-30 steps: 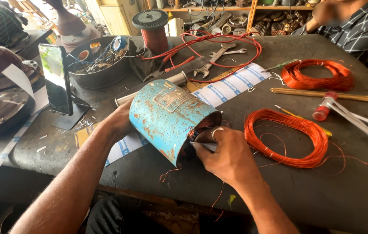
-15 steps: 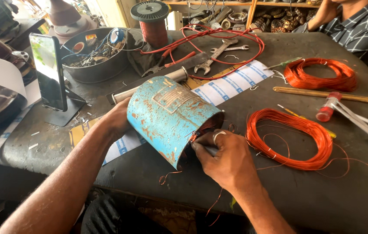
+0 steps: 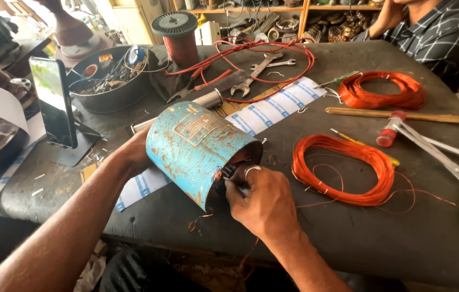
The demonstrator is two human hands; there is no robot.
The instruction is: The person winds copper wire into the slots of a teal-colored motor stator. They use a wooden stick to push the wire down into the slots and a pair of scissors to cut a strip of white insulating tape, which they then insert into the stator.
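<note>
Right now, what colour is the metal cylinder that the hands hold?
The motor housing is light blue with rusty patches, seen best in the head view.

Both hands (image 3: 264,203) on blue motor housing (image 3: 197,148)

1. A smartphone (image 3: 54,103) stands upright on a dark stand at the bench's left, its tall rectangular screen lit in pale green and white.
2. A long white paper strip with blue label blocks (image 3: 273,108) lies diagonally across the bench, passing under the blue cylinder.
</note>
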